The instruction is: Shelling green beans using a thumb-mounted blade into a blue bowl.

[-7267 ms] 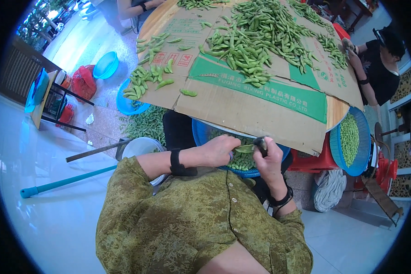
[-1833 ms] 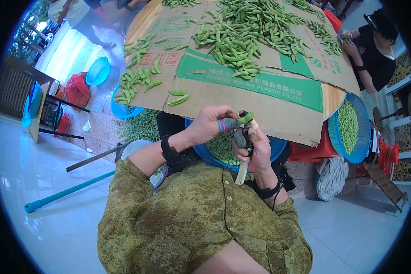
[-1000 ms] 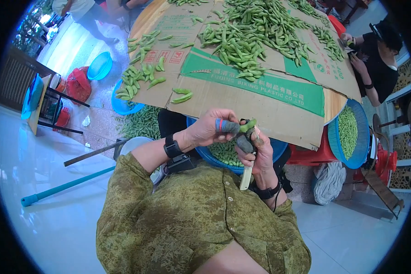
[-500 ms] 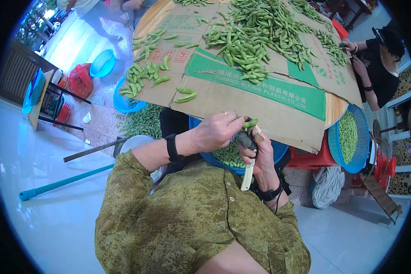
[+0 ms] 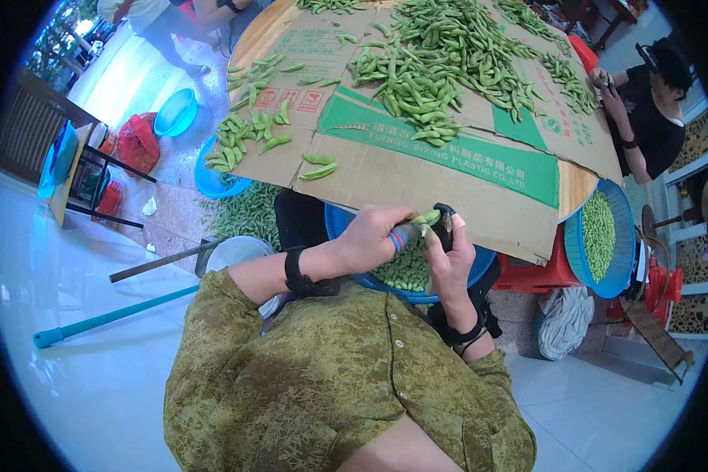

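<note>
A simple food-sorting workplace on a tiled floor is shown: green pods (image 5: 448, 71) are heaped on a cardboard sheet (image 5: 417, 169), and blue basins (image 5: 602, 236) of shelled beans are placed beside it.

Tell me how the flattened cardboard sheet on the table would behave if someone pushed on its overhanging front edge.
The cardboard sheet looks thin and creased, so it would probably flex rather than stay stiff. Its front edge hangs past the table, so it would likely dip there. The loose green pods heaped on it might then slide toward the blue basin.
</note>
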`<move>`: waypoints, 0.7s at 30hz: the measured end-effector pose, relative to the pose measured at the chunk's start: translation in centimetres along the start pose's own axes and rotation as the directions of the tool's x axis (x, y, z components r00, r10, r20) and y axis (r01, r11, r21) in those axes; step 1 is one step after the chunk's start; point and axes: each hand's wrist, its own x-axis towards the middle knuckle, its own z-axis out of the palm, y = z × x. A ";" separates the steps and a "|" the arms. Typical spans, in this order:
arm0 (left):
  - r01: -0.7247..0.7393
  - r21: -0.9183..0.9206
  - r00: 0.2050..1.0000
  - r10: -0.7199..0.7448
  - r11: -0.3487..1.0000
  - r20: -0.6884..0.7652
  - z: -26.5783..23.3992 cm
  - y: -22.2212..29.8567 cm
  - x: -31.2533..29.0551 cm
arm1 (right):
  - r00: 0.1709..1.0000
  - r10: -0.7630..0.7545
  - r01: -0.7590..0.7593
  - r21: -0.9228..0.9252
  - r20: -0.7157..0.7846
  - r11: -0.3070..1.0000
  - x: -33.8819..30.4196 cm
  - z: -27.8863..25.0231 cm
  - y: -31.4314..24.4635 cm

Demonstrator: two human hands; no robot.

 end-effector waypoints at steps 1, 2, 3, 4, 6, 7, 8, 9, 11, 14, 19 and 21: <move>0.001 0.000 1.000 -0.001 1.000 0.001 0.1 0.1 -0.1 | 0.986 -0.161 0.154 -0.158 -0.034 0.975 0.1 0.0 0.2; -0.022 0.036 1.000 0.021 0.999 0.018 0.1 0.3 -0.2 | 0.987 -0.160 0.153 -0.158 -0.034 0.976 0.3 0.0 0.0; -0.045 0.074 0.998 0.043 0.996 0.034 0.1 0.4 -0.3 | 0.972 -0.234 0.221 -0.224 -0.030 0.949 0.4 -0.1 -0.2; -0.044 0.074 0.999 0.042 0.996 0.033 0.2 0.3 -0.5 | 0.952 -0.306 0.287 -0.288 -0.021 0.914 0.5 -0.1 -0.3; -0.110 0.173 0.993 0.103 0.979 0.050 0.2 0.0 -0.9 | 0.938 -0.346 0.330 -0.335 0.010 0.883 0.7 -0.3 -0.3; -0.110 0.173 0.993 0.103 0.979 0.049 0.3 -0.2 -1.1 | 0.922 -0.384 0.370 -0.380 0.042 0.847 0.8 -0.3 -0.3; -0.100 0.187 0.993 0.087 0.977 0.077 0.3 -0.3 -1.3 | 0.922 -0.384 0.370 -0.380 0.043 0.847 0.9 -0.3 -0.1; -0.090 0.202 0.992 0.070 0.975 0.105 0.4 -0.3 -1.5 | 0.899 -0.435 0.418 -0.396 0.052 0.818 1.0 -0.3 0.4; -0.093 0.175 0.992 0.077 0.980 0.099 0.6 -0.2 -1.8 | 0.873 -0.484 0.465 -0.409 0.064 0.785 0.9 -0.3 0.5; -0.078 0.156 0.992 0.061 0.985 0.111 -0.1 0.4 -1.8 | 0.926 -0.370 0.371 -0.358 0.074 0.857 0.9 -0.4 0.1; -0.129 0.201 0.977 0.090 0.971 0.194 -2.3 1.0 -2.3 | 0.899 -0.406 0.437 -0.374 0.164 0.818 0.3 -0.4 0.5; -0.172 0.363 0.982 0.190 0.916 -0.014 -4.6 1.1 -1.4 | 0.898 -0.406 0.440 -0.348 0.169 0.828 0.2 -0.6 0.4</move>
